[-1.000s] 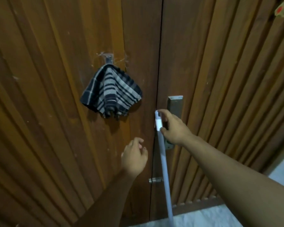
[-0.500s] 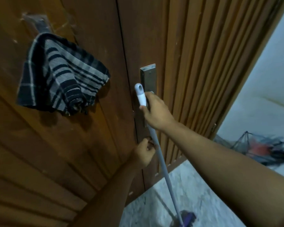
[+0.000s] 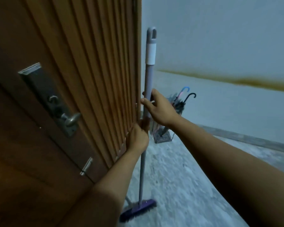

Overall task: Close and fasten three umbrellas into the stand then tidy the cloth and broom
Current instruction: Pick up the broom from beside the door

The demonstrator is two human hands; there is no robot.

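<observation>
1. The broom (image 3: 148, 89) stands almost upright on the floor (image 3: 179, 177), right next to the outer edge of the wooden door (image 3: 92, 63).
2. Its purple brush head (image 3: 138, 210) rests on the floor near the bottom corner of the door, and the pale grey stick rises up to a white sleeve and a hanging loop at the top.
3. The right hand (image 3: 159, 110) is wrapped around the stick at about the middle, with the thumb and fingers closed on it.
4. The left hand (image 3: 138, 136) is lower on the same stick, just under the right hand, and its fingers are also closed around it; the back of this hand is close to the door edge.
5. Behind the hands, near the wall (image 3: 220, 38), a clear umbrella stand (image 3: 162, 136) sits on the floor.
6. Folded umbrellas (image 3: 180, 104) are inside the stand, and their curved handles, one blue and one black, point up.
7. A metal door handle (image 3: 70, 119) with its plate is on the door, well apart from the broom.
</observation>
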